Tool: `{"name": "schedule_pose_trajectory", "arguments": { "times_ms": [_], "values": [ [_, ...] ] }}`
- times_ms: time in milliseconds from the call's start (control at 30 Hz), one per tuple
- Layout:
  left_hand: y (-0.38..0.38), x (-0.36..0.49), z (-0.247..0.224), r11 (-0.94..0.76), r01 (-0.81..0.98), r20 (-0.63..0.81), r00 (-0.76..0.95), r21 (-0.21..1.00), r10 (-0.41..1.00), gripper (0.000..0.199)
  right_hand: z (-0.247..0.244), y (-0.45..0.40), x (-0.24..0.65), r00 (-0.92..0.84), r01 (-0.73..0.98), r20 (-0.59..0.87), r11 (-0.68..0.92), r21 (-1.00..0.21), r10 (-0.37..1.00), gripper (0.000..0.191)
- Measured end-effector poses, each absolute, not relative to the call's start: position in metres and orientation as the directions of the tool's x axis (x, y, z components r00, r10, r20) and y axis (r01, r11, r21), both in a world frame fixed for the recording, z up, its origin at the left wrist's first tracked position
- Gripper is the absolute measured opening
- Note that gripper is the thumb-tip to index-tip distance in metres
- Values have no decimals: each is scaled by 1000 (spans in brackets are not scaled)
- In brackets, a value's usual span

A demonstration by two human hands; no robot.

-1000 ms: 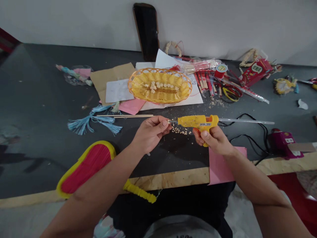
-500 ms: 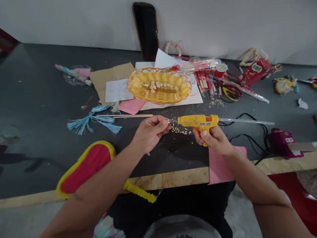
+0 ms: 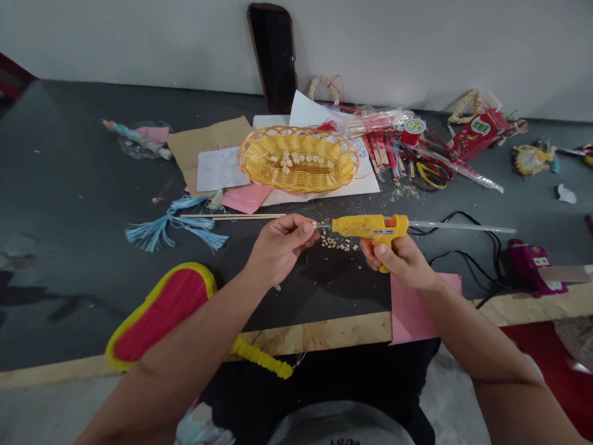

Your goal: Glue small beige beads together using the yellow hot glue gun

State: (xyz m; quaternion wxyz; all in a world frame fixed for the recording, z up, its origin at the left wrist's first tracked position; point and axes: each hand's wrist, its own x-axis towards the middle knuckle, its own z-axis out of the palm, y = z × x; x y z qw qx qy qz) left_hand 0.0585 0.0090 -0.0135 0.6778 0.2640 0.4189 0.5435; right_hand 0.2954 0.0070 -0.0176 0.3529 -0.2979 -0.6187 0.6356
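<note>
My right hand grips a yellow glue gun by its handle, fingers at the trigger. A clear glue stick sticks out of the gun's back. The nozzle points left at my left hand, which pinches a tiny pale wooden piece between thumb and fingers; its exact shape is too small to tell. Just below the nozzle, several small cut wooden bits lie on the dark table. Behind the hands, a yellow woven basket holds several small flower-like wooden pieces.
Two thin sticks and a blue tassel lie left. A pink-and-yellow paddle-shaped piece is near the left forearm. A black cord and purple box are right. A phone leans on the wall.
Almost nothing differs. The glue stick's free end sits very slightly farther right; both hands keep their places, with the nozzle still at the small piece.
</note>
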Motion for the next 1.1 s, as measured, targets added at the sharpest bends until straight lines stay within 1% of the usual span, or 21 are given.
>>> {"name": "schedule_pose_trajectory", "arguments": {
  "times_ms": [200,367,733,900,1000,1100],
  "values": [
    [9,59,-16,246,-507,-274,18,826,961,30,-18,7,296,-564,-62,38,3,-998,825,31],
    [9,59,-17,223,-486,-268,-25,845,963,29,-19,7,296,-555,-64,33,-3,-998,831,28],
    [10,58,-19,181,-454,-242,-80,872,967,29,-16,7,295,-549,-37,13,-9,-999,836,32],
    [10,58,-19,176,-453,-243,-93,874,966,29,-18,6,295,-552,-60,30,-4,-998,833,28],
    [11,58,-18,181,-469,-253,-94,864,963,27,-16,7,296,-570,-53,-6,-45,-998,822,33],
    [13,57,-15,175,-498,-255,-96,849,962,27,-13,9,300,-571,-25,-101,-140,-990,815,41]
  ]
}}
